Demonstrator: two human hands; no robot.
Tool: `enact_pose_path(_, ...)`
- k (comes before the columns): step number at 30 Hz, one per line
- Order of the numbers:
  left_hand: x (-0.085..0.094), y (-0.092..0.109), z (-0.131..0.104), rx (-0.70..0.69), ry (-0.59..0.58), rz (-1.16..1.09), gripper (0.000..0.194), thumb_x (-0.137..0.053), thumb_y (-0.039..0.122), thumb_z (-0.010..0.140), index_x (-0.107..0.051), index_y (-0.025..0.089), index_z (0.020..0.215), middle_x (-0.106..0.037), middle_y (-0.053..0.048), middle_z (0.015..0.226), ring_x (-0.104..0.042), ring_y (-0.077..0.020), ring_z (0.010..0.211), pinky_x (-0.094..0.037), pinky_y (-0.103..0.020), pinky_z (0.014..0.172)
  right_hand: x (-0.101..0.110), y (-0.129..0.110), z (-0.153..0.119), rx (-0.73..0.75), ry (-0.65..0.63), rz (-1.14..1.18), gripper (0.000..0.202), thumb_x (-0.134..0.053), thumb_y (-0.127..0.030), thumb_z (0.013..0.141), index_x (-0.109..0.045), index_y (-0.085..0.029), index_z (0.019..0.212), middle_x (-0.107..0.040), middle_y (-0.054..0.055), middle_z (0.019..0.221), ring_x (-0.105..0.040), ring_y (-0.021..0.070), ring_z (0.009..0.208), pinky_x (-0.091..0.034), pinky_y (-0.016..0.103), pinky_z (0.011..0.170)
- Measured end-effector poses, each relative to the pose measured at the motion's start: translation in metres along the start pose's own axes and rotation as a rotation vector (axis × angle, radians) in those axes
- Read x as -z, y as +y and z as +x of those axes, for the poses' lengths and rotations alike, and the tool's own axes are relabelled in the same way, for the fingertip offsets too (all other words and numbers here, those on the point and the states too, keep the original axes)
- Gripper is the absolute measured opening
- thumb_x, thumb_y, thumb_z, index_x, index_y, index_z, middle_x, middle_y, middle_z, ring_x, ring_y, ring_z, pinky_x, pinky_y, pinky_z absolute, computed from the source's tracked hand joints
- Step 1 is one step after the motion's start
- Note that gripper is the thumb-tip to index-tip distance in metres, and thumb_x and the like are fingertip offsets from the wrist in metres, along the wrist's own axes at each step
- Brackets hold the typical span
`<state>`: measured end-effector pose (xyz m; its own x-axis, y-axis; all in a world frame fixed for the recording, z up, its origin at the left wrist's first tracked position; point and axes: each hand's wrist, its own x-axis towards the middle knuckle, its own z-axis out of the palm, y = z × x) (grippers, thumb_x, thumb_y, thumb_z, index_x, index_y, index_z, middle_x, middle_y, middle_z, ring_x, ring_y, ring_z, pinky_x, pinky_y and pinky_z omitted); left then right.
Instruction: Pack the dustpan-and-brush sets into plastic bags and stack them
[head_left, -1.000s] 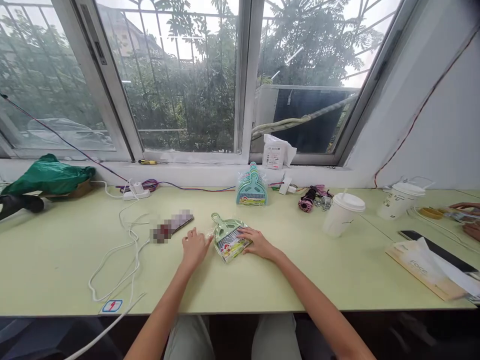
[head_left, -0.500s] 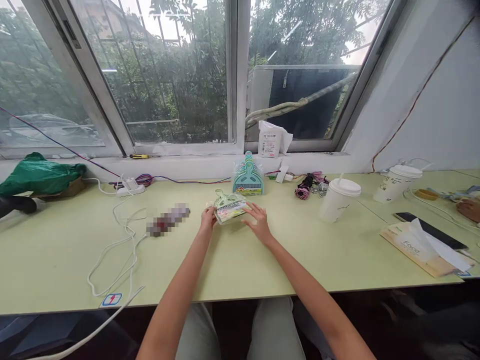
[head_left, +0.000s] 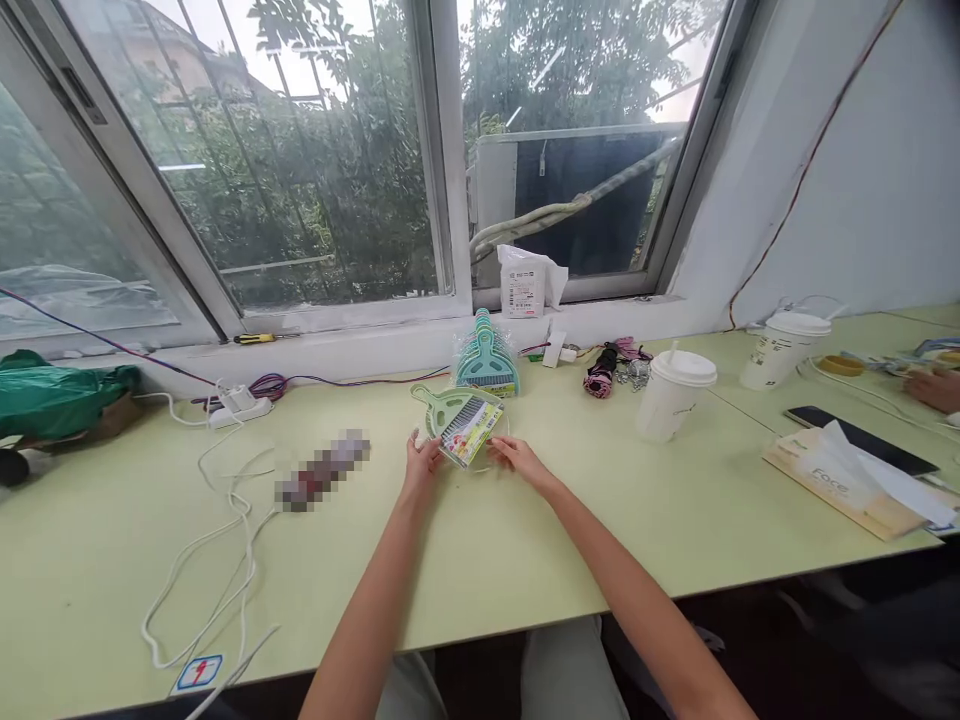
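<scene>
Green dustpan-and-brush set (head_left: 459,420) in clear wrapping lies in front of the person in the head view, near the middle of the table (head_left: 337,570), its handle pointing up and to the left, away from the person, and its printed label (head_left: 478,432) facing up. The left hand (head_left: 422,465) has its fingers bent and partly closed on the set's lower left edge, with the thumb close to the fingers. The right hand (head_left: 519,458) is at the lower right edge, fingers partly extended and reaching the wrapping; whether they pinch it I cannot tell. Just behind the set, a stack of similar sets (head_left: 486,362) stands by the wall below the window, handles up. To the right of the stack are a white plug (head_left: 553,349), a dark and pink bundle (head_left: 600,372) and a white lidded cup (head_left: 675,395). Farther right are a second cup (head_left: 784,350), a black phone (head_left: 859,440) and a tissue pack (head_left: 847,480) with a tissue sticking out, and another person's hand (head_left: 934,388) shows at the edge. To the left are a pixelated object (head_left: 322,472), loose white cables (head_left: 247,540), a power strip (head_left: 240,408) and a green bag (head_left: 60,400). A yellow-handled screwdriver (head_left: 256,339) and a white packet (head_left: 523,286) rest on the windowsill (head_left: 360,322).
</scene>
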<state>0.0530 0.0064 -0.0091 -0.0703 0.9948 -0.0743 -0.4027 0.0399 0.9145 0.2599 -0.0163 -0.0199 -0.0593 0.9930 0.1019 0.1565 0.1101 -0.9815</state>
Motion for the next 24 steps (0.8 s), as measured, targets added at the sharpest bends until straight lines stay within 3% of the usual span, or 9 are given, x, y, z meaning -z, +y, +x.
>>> enact_pose_path(2, -0.002, 0.003, -0.003, 0.004, -0.021, -0.015, 0.067, -0.065, 0.02, 0.073, -0.032, 0.026, 0.13, -0.066, -0.006, 0.11, -0.068, -0.0148, 0.083, -0.054, -0.033, 0.08, 0.001, 0.003, 0.002, -0.063, -0.041, 0.221, 0.043, -0.06, -0.056, 0.074, -0.065, -0.018, 0.094, -0.071, 0.006, 0.084, -0.062, 0.0166, 0.062, -0.05, 0.032, 0.062)
enact_pose_path(6, -0.004, 0.011, -0.013, 0.004, -0.224, 0.115, 0.057, -0.072, 0.029, 0.069, -0.048, 0.022, 0.121, -0.067, -0.007, 0.107, -0.066, -0.0193, 0.089, -0.055, -0.037, 0.079, 0.003, 0.005, 0.003, 0.01, 0.064, 0.432, 0.046, -0.074, -0.047, 0.062, -0.059, -0.02, 0.096, -0.07, 0.006, 0.096, -0.066, 0.0211, 0.09, -0.051, 0.037, 0.083)
enact_pose_path(8, -0.005, 0.016, -0.017, -0.005, -0.312, 0.211, 0.053, -0.074, 0.037, 0.067, -0.056, 0.019, 0.113, -0.068, -0.008, 0.104, -0.065, -0.0215, 0.093, -0.055, -0.038, 0.08, 0.006, 0.006, 0.003, -0.013, 0.098, 0.499, 0.052, -0.08, -0.042, 0.056, -0.055, -0.022, 0.096, -0.07, 0.006, 0.095, -0.065, 0.0236, 0.095, -0.051, 0.042, 0.087)
enact_pose_path(12, 0.001, 0.019, -0.016, -0.039, -0.287, 0.267, 0.049, -0.068, 0.054, 0.069, -0.067, 0.013, 0.096, -0.07, -0.01, 0.094, -0.065, -0.0206, 0.089, -0.054, -0.037, 0.083, 0.013, 0.003, 0.001, -0.074, 0.087, 0.585, 0.058, -0.085, -0.032, 0.05, -0.052, -0.023, 0.097, -0.071, 0.003, 0.089, -0.068, 0.0236, 0.089, -0.054, 0.042, 0.084)
enact_pose_path(15, 0.01, 0.02, -0.009, 0.013, -0.174, 0.228, 0.049, -0.068, 0.055, 0.068, -0.069, 0.011, 0.091, -0.071, -0.01, 0.086, -0.067, -0.0191, 0.076, -0.054, -0.037, 0.079, 0.016, -0.005, -0.002, -0.063, 0.037, 0.596, 0.053, -0.084, -0.028, 0.054, -0.057, -0.021, 0.098, -0.072, 0.003, 0.089, -0.068, 0.0212, 0.086, -0.056, 0.038, 0.082)
enact_pose_path(18, 0.022, 0.033, 0.007, 0.03, -0.035, 0.123, 0.037, -0.068, 0.043, 0.073, -0.068, 0.009, 0.088, -0.071, -0.012, 0.081, -0.067, -0.019, 0.071, -0.055, -0.034, 0.073, 0.02, -0.011, -0.004, -0.078, -0.02, 0.61, 0.046, -0.083, -0.023, 0.055, -0.062, -0.018, 0.096, -0.073, 0.004, 0.088, -0.069, 0.0197, 0.081, -0.058, 0.034, 0.077)
enact_pose_path(21, 0.044, 0.066, 0.03, -0.048, 0.241, -0.014, 0.02, -0.058, 0.027, 0.082, -0.064, 0.008, 0.083, -0.069, -0.012, 0.077, -0.067, -0.0167, 0.072, -0.055, -0.029, 0.069, 0.028, -0.009, -0.002, -0.086, 0.032, 0.663, 0.04, -0.081, -0.017, 0.057, -0.064, -0.017, 0.093, -0.073, 0.005, 0.088, -0.069, 0.0189, 0.079, -0.059, 0.031, 0.074)
enact_pose_path(24, 0.079, 0.109, 0.052, -0.162, 0.536, 0.024, 0.017, -0.045, 0.018, 0.089, -0.058, 0.008, 0.094, -0.066, -0.011, 0.088, -0.066, -0.0133, 0.079, -0.053, -0.027, 0.075, 0.037, -0.001, 0.002, -0.077, 0.166, 0.744, 0.033, -0.077, -0.011, 0.059, -0.065, -0.018, 0.089, -0.073, 0.003, 0.088, -0.069, 0.0181, 0.081, -0.059, 0.028, 0.075)
